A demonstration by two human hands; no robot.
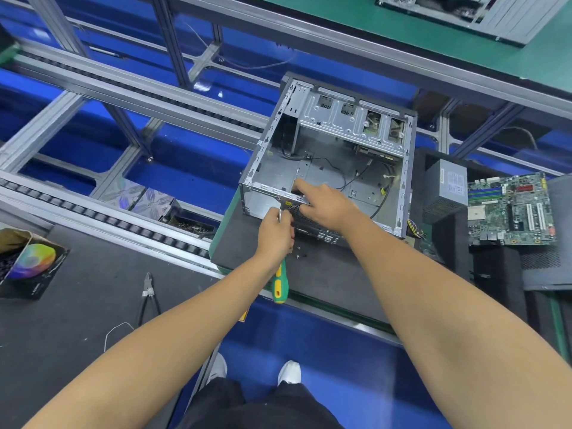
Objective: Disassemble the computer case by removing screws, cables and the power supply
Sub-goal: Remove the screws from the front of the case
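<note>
Shoes [289,371] at 6 o'clock. Our left hand [276,230] grips a green-yellow screwdriver [280,281] at the steel case [328,156], centre; right hand [328,205] hooks its near rim. Loose screws [298,256] just beside. Cutters [149,294] at 8; boxy supply [445,188], motherboard [510,209] at 3.

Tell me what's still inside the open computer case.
Inside the computer case: loose black cables across the bare metal floor, a small board under the drive cage. No motherboard or power supply remains. The right hand hides the near-wall interior.
</note>
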